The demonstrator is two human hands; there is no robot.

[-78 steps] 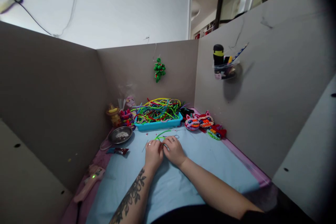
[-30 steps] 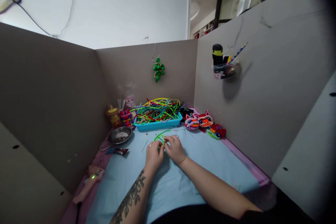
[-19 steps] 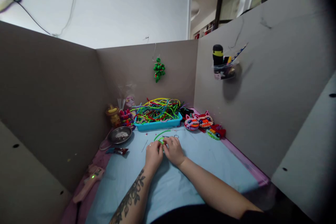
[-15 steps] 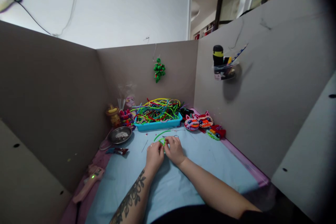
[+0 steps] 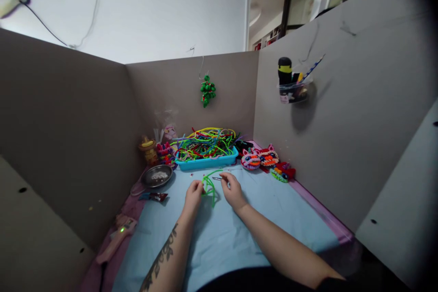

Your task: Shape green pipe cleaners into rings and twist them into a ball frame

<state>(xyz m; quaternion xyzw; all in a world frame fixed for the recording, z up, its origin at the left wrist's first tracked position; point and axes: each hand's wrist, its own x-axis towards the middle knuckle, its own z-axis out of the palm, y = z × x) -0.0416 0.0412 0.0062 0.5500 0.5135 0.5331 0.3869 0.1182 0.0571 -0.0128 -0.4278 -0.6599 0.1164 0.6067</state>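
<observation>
My left hand is pinched closed on a small bundle of green pipe cleaners, whose loose ends fan out to the right and hang down. To the right, apart from the bundle, my right hand hovers with thumb and forefinger parted and nothing visible between them. A pair of scissors lies on the blue cloth just by its fingertips, the handles partly hidden behind that hand.
A blue tray heaped with coloured pipe cleaners stands at the back. Left of it is a metal dish with small white bits. Pipe-cleaner animal figures sit at right. A pink glue gun lies front left. Grey panels surround the table.
My hands, close together before, have moved apart. The right hand has come off the green pipe cleaners, and the left has drawn slightly left with them, so the bundle now shows spread out.
</observation>
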